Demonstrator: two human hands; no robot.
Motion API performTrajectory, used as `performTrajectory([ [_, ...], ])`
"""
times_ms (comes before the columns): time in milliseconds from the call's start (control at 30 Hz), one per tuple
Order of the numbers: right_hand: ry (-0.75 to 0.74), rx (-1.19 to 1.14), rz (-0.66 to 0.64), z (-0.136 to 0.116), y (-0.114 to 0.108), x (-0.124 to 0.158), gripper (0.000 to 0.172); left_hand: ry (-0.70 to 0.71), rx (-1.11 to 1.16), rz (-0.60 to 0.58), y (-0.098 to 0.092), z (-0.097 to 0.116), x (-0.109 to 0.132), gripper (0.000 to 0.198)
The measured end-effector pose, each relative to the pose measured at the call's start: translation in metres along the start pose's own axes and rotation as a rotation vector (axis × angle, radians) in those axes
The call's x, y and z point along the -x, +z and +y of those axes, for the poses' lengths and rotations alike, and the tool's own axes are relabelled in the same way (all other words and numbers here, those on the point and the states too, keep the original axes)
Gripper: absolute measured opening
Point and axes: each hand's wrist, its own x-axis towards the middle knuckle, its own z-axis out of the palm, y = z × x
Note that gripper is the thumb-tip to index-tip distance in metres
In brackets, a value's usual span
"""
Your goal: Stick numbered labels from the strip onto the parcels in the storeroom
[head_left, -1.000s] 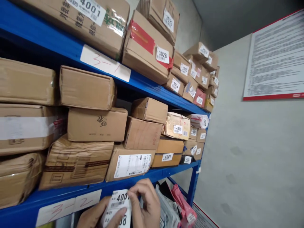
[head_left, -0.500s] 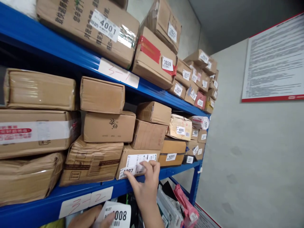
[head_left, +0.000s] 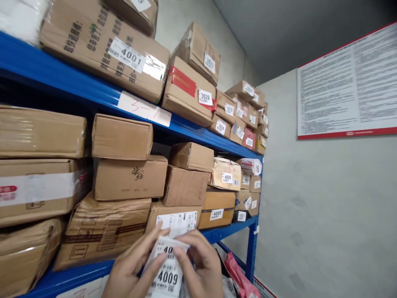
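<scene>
Both my hands are raised in front of the middle shelf, holding a white strip of number labels (head_left: 168, 269) that shows "4009". My left hand (head_left: 130, 269) grips the strip from the left with fingers curled round it. My right hand (head_left: 201, 265) pinches the strip's top label at its right edge. Just behind the strip sits a flat cardboard box (head_left: 173, 219) with a white shipping slip on its front, on the blue shelf (head_left: 229, 229).
Blue steel racking (head_left: 93, 93) carries rows of cardboard parcels with number tags such as 4001 (head_left: 127, 54), 3028 (head_left: 205, 97), 4005 (head_left: 216, 214) and 4006 (head_left: 227, 178). Soft mail bags (head_left: 238, 281) lie below. A grey wall with a printed notice board (head_left: 347, 82) stands to the right.
My right hand has left the front of the flat box and come back to the label strip. My left hand has lifted the strip, which now shows 4009 instead of 4008.
</scene>
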Motion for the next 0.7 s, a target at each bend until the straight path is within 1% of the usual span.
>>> performTrajectory([
  [33, 0.022, 0.026, 0.072, 0.002, -0.001, -0.004, 0.01, -0.059, 0.061, -0.023, 0.006, 0.001, -0.008, 0.035],
  [67, 0.037, 0.037, 0.135, 0.003, -0.003, -0.009, 0.011, -0.107, 0.114, -0.035, 0.012, 0.003, -0.015, 0.034],
  [100, 0.043, 0.037, 0.184, 0.004, -0.004, -0.014, 0.011, -0.128, 0.153, -0.029, 0.019, 0.006, -0.021, 0.031],
  [133, 0.044, 0.028, 0.214, 0.005, -0.005, -0.019, 0.011, -0.121, 0.175, -0.007, 0.026, 0.009, -0.025, 0.031],
  [167, 0.042, 0.014, 0.226, 0.005, -0.006, -0.025, 0.01, -0.093, 0.187, 0.024, 0.033, 0.012, -0.029, 0.032],
  [233, 0.01, -0.012, 0.211, 0.004, -0.007, -0.036, 0.009, -0.061, 0.219, 0.068, 0.045, 0.018, -0.036, 0.029],
  [300, -0.044, -0.015, 0.201, 0.002, -0.007, -0.047, 0.008, -0.101, 0.236, 0.041, 0.05, 0.021, -0.041, 0.031],
  [367, -0.066, -0.001, 0.164, 0.002, -0.008, -0.058, 0.008, -0.137, 0.164, 0.031, 0.05, 0.02, -0.045, 0.035],
  [433, -0.055, 0.021, 0.145, 0.005, -0.009, -0.07, 0.01, -0.097, -0.007, 0.04, 0.046, 0.019, -0.047, 0.038],
  [467, -0.059, 0.035, 0.158, 0.007, -0.01, -0.076, 0.01, -0.061, -0.105, 0.023, 0.044, 0.019, -0.047, 0.035],
  [533, -0.084, 0.098, 0.208, 0.014, -0.012, -0.087, 0.012, 0.007, -0.266, -0.079, 0.04, 0.017, -0.043, 0.023],
  [567, -0.104, 0.151, 0.223, 0.018, -0.013, -0.092, 0.013, 0.036, -0.321, -0.129, 0.038, 0.016, -0.04, 0.022],
  [633, -0.142, 0.269, 0.212, 0.025, -0.016, -0.098, 0.013, 0.103, -0.359, -0.164, 0.036, 0.013, -0.032, 0.026],
  [667, -0.161, 0.331, 0.218, 0.028, -0.017, -0.1, 0.012, 0.14, -0.349, -0.156, 0.035, 0.011, -0.028, 0.028],
  [700, -0.182, 0.391, 0.249, 0.029, -0.019, -0.1, 0.014, 0.17, -0.326, -0.143, 0.034, 0.01, -0.025, 0.029],
])
